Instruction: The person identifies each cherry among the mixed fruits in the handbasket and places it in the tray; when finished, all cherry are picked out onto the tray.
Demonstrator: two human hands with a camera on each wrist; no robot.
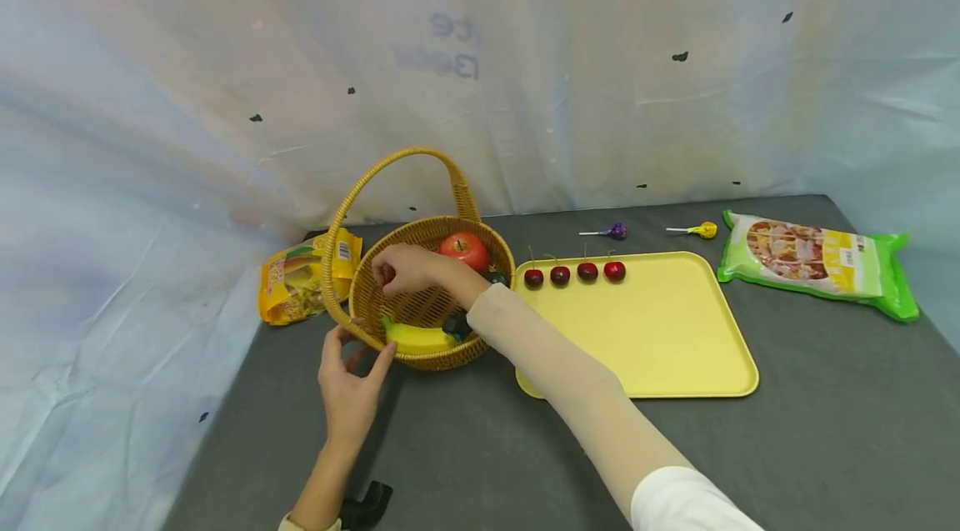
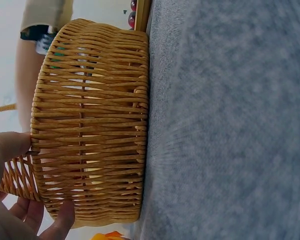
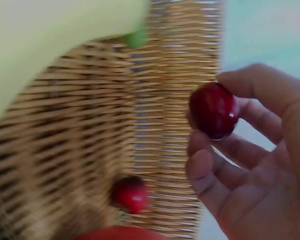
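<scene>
My right hand (image 1: 412,266) is over the inside of a wicker basket (image 1: 442,362). In the right wrist view, its thumb and fingers pinch a dark red cherry (image 3: 214,111) beside the woven wall. Another cherry (image 3: 131,194) lies lower in the basket. A yellow banana (image 1: 420,339) rests along the near side, and a round red fruit (image 1: 465,250) sits at the back. My left hand (image 1: 348,393) grips the basket's near-left rim at the foot of its tall handle (image 1: 408,152), thumb and fingers on either side of the weave.
Right of the basket lies a yellow tray (image 1: 652,339), with several cherries (image 1: 587,271) lined up along its far-left edge. Behind it are a purple lollipop (image 1: 617,231) and a yellow lollipop (image 1: 705,229). A green snack bag (image 1: 817,260) lies far right, a yellow bag (image 1: 300,285) left.
</scene>
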